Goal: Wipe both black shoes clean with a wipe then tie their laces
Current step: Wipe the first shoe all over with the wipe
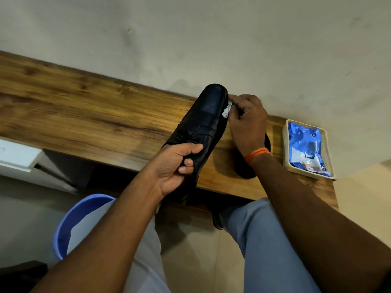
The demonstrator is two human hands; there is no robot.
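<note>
Head view: the blue plastic wipes packet (310,150) in the cream tray (286,149) carries print too small to read. The left hand (175,168) clamps the heel end of a glossy black leather lace-up shoe (203,123), toe raised above the wooden tabletop (84,106). The right hand (247,121), orange wristband (257,154) on, pinches a crumpled white wipe (226,109) against the toe's side. A second black shoe (246,166) lies behind that wrist.

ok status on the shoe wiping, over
Left hand grips shoe at the laces. Right hand presses wipe on toe edge. Second shoe on table, mostly hidden. Nothing blocking.
</note>
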